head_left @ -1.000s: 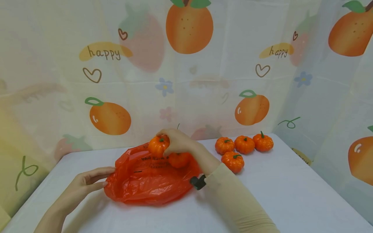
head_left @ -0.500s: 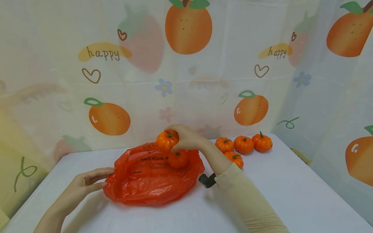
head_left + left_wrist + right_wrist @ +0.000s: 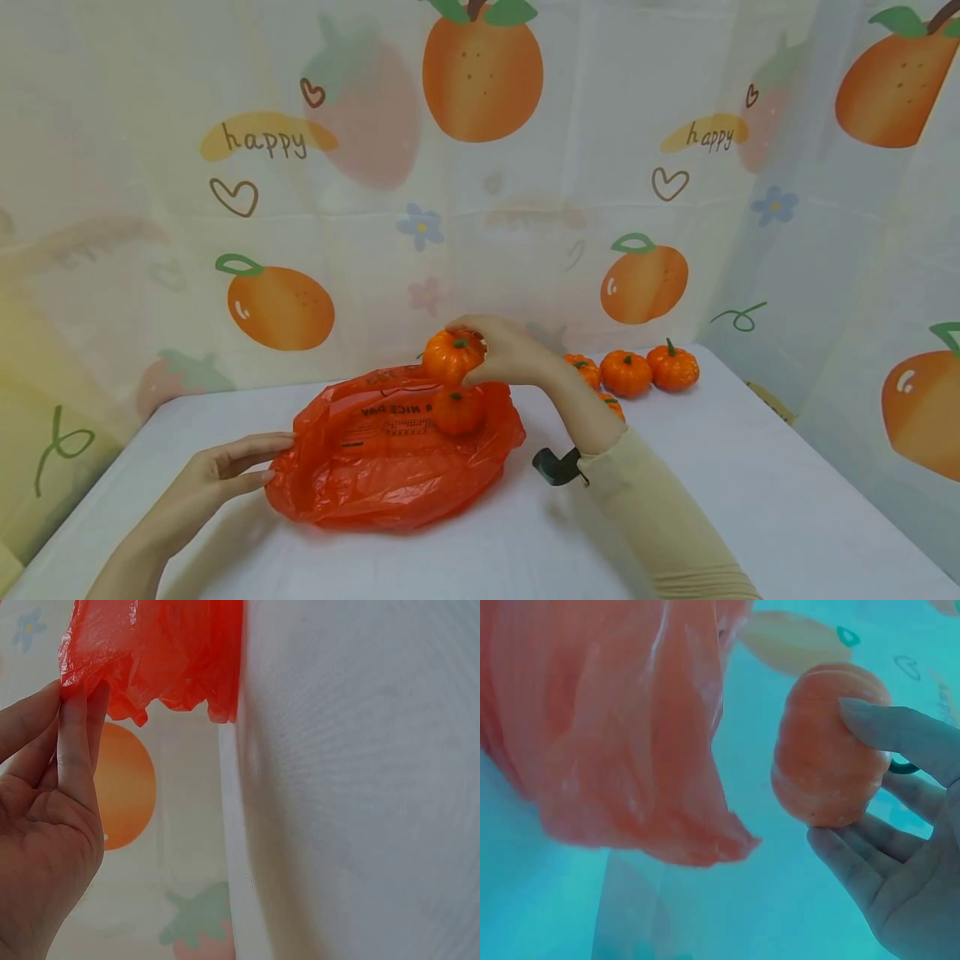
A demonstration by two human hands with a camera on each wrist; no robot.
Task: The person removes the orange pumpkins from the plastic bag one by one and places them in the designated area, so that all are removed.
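My right hand [image 3: 517, 352] grips a small orange pumpkin [image 3: 452, 357] with a green stem, up above the back right rim of a red plastic bag [image 3: 375, 483]. Thumb and fingers hold that pumpkin from opposite sides in the right wrist view, beside the bag's hanging edge [image 3: 697, 847]. The bag lies on its side on the table, mouth spread toward me, printed lettering showing on it. Inside it sits another small pumpkin [image 3: 459, 412]. At the bag's left edge my left hand [image 3: 217, 475] pinches the plastic between thumb and fingertips, also visible in the left wrist view.
Several more small pumpkins [image 3: 626, 373] stand at the back right of the white table [image 3: 465, 567], two of them partly hidden by my right arm. A fruit-print cloth [image 3: 360, 292] hangs behind the table. A black strap piece [image 3: 557, 467] sticks out at my right cuff.
My right hand has moved right and slightly up with its pumpkin, from over the bag's middle toward its right rim. The left hand stays on the bag's edge.
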